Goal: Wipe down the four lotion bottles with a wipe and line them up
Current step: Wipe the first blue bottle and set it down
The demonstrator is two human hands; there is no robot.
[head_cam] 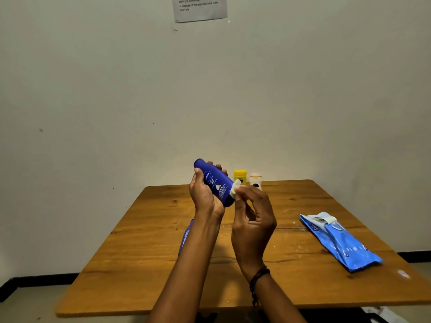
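1. A second blue bottle [185,237] is seen lying on the table [130,241], half hidden behind the left forearm.
2. The blue lotion bottle [215,183] is grasped by the left hand [205,194] and held tilted above the table, so its side is exposed.
3. A wadded wipe [235,188] is pinched by the right hand [254,220] against the bottle's lower side.
4. A yellow bottle [240,177] and a pale bottle [255,180] are stood together at the far edge, probably as the line's start.
5. The wipe pack [338,241] is kept open, within reach.

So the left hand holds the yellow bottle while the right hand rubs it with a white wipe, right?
Not quite. The head view shows the left hand holding the blue bottle; the yellow bottle stands farther back. The right hand does press a white wipe to the blue one.
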